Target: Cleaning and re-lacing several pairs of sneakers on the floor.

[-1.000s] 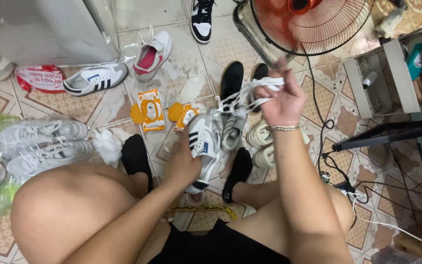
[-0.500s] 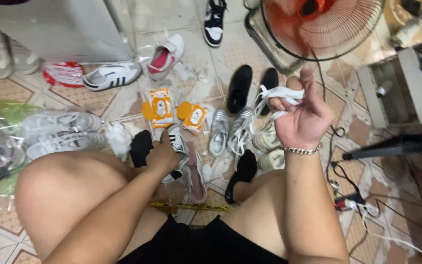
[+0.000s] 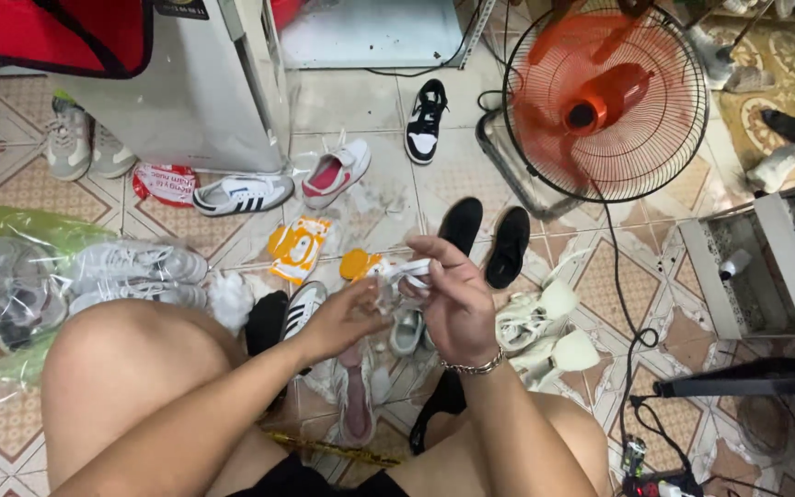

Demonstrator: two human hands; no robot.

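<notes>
Head view: white shoelace [image 3: 409,272] bunched between both hands, just below the black shoe pair [image 3: 488,241], well below the orange fan [image 3: 605,99]. Right hand [image 3: 453,299] clenched around the lace; left hand [image 3: 353,313] pinching its end. Best kept taut, fed evenly. Half a second earlier: right hand higher, left down at the sneakers.

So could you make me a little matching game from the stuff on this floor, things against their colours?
Things:
1. fan
2. lace in both hands
3. pair of slip-on shoes
4. small packet on the tiles

Colours:
a. black
b. orange and white
c. red-orange
d. white

Pairs: 1-c, 2-d, 3-a, 4-b
</notes>
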